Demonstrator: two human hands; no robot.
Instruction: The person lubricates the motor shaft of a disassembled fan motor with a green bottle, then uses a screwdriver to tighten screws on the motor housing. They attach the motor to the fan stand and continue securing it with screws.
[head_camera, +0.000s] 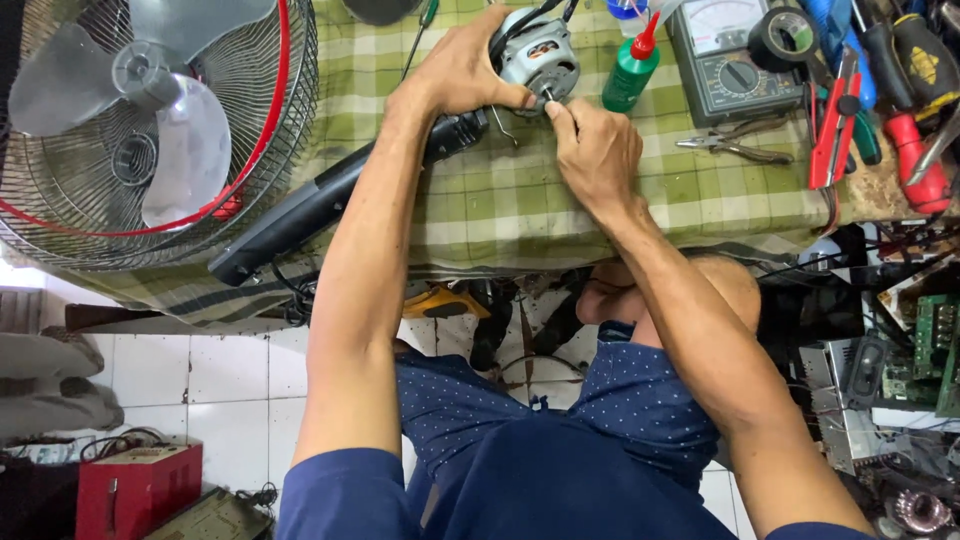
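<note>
A grey fan motor (540, 55) with black wires lies on the green checked cloth (480, 190) of the workbench. My left hand (462, 70) wraps over the motor's left side and holds it. My right hand (592, 145) pinches the thin metal shaft (549, 96) sticking out of the motor's near end. A black fan stand neck (320, 200) runs from the motor down to the left across the cloth.
A fan guard with translucent blades (150, 120) lies at the left. A green oil bottle with a red tip (630, 65), an analogue multimeter (730, 60), black tape roll (785, 35), pliers (735, 145) and screwdrivers (900, 90) crowd the right. Circuit boards (930, 350) sit low right, a red box (135, 490) on the floor.
</note>
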